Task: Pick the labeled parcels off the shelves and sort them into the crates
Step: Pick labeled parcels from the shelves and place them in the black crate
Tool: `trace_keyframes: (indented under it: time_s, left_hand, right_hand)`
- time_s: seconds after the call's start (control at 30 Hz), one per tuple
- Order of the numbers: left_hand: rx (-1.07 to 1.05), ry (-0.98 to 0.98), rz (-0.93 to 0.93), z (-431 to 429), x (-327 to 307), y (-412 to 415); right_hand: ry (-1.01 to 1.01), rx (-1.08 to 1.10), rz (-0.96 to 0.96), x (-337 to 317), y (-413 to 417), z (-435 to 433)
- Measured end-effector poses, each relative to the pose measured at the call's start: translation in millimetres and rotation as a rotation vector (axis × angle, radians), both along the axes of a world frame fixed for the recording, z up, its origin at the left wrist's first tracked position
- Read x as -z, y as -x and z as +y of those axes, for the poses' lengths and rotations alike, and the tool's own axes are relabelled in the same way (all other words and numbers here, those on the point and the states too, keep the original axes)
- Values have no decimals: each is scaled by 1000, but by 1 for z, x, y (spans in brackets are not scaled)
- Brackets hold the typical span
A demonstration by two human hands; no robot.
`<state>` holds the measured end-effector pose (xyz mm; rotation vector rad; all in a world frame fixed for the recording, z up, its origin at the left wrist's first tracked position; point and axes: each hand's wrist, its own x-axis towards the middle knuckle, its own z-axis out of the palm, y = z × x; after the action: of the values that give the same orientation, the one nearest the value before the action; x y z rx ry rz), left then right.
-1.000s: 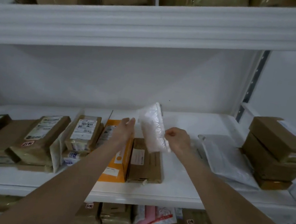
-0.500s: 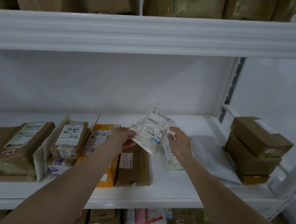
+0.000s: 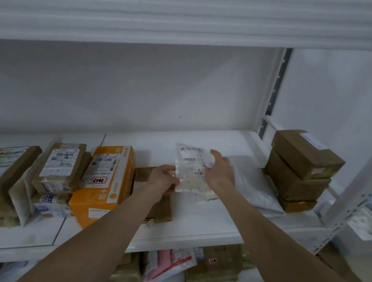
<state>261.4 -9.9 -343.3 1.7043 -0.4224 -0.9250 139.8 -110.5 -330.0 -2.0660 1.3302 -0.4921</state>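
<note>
Clear labelled pouch (image 3: pixel 190 168): held upright just above the middle shelf (image 3: pixel 201 221), labels facing the camera. Left hand (image 3: pixel 164 177) pinches its lower left edge, fingers curled. Right hand (image 3: pixel 221 173) lies along its right edge, fingers extended; cannot tell whether it pinches. Flat brown box (image 3: pixel 162 207) beneath the left wrist; orange box (image 3: pixel 108 177) beside it. Grey mailer (image 3: pixel 253 183) and three stacked brown boxes (image 3: pixel 300 168) to the right.

Both hands over shelf (image 3: pixel 193 226). Left hand (image 3: pixel 164 178) pinches labelled bag (image 3: pixel 191 166) at lower left; right hand (image 3: pixel 220 174) against its right edge, grip unclear. Orange box (image 3: pixel 107 177) near, to the left.
</note>
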Motion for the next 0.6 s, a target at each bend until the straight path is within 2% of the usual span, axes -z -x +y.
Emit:
trace_keyframes:
  time_s: [0.17, 0.27, 0.33, 0.4, 0.47, 0.6]
  left_hand:
    - [288, -203, -155, -14, 24, 27]
    - [377, -284, -592, -16, 22, 18]
    - [333, -290, -778, -11, 14, 4]
    - [260, -327, -986, -3, 6, -16]
    - [218, -413, -1144, 9, -1, -35]
    - [191, -655, -1193, 37, 0, -64]
  right_hand:
    - [153, -240, 236, 24, -3, 1]
    - [133, -364, 423, 38, -3, 7]
    - [127, -354, 532, 41, -3, 11]
    - [241, -320, 518, 36, -9, 16]
    - [288, -360, 401, 23, -22, 27]
    - [-28, -469, 229, 16, -58, 55]
